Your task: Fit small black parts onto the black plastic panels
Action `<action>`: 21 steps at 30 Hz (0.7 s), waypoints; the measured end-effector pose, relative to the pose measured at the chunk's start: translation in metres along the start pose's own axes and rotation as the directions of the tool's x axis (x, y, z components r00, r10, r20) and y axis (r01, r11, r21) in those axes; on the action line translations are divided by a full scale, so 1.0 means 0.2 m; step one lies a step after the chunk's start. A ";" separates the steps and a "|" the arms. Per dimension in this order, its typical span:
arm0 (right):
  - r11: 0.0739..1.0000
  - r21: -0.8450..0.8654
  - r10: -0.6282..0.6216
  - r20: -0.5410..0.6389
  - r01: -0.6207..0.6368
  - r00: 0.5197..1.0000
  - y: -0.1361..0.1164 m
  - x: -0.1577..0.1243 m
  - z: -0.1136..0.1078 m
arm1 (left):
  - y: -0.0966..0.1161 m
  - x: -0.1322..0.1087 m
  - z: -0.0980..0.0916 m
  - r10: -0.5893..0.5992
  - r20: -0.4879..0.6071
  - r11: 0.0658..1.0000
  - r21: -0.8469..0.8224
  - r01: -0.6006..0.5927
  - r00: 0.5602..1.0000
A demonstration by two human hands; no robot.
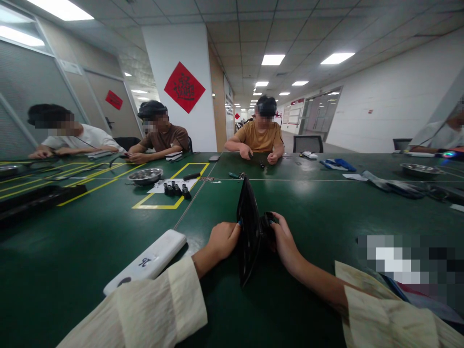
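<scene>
A thin, flat black panel [249, 237] stands nearly on edge in front of me, so its face shows only narrowly. My left hand [225, 239] is closed at the panel's left side, thumb against it, with a small bit of blue at the fingertips. On the other side, a smaller black block-like part [268, 231] sits against the panel's back. My right hand [284, 241] grips this part, fingers curled behind it. Whether the part is fixed to the panel, I cannot tell. A white oblong case [147, 261] marked 26 lies beside my left forearm.
On the green table [203, 208] stand several black cylindrical parts [177, 189] and a metal bowl [145, 176]. Green-handled pliers [235, 176] lie beyond the panel. A long black tray [39, 200] is at left, another metal bowl [420, 170] at right. Several people sit around the table.
</scene>
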State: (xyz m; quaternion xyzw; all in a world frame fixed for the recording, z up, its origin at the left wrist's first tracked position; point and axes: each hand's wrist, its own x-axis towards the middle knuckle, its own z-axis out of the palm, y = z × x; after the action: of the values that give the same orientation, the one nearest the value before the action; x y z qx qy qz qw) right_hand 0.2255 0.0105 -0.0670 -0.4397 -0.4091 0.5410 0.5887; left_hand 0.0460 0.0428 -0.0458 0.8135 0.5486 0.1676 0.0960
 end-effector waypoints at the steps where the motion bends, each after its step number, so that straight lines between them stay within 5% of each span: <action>1: 1.000 -0.012 -0.008 -0.002 0.008 1.000 0.00 0.00 0.00 | 0.00 0.00 0.00 0.014 0.003 1.000 0.006 -0.014 1.000; 12: 0.999 -0.034 -0.034 -0.013 0.033 0.999 -0.01 -0.01 0.01 | 0.01 0.01 -0.01 0.006 -0.035 0.990 -0.142 -0.011 0.999; 21: 0.996 -0.067 -0.055 0.004 0.055 0.998 0.02 0.00 -0.01 | 0.00 0.01 0.00 0.032 -0.028 0.997 -0.062 -0.033 0.999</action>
State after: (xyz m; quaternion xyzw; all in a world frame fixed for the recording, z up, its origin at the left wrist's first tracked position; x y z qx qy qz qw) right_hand 0.2274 0.0113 -0.0707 -0.4472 -0.4394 0.5110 0.5881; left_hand 0.0464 0.0447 -0.0452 0.8166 0.5310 0.1971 0.1115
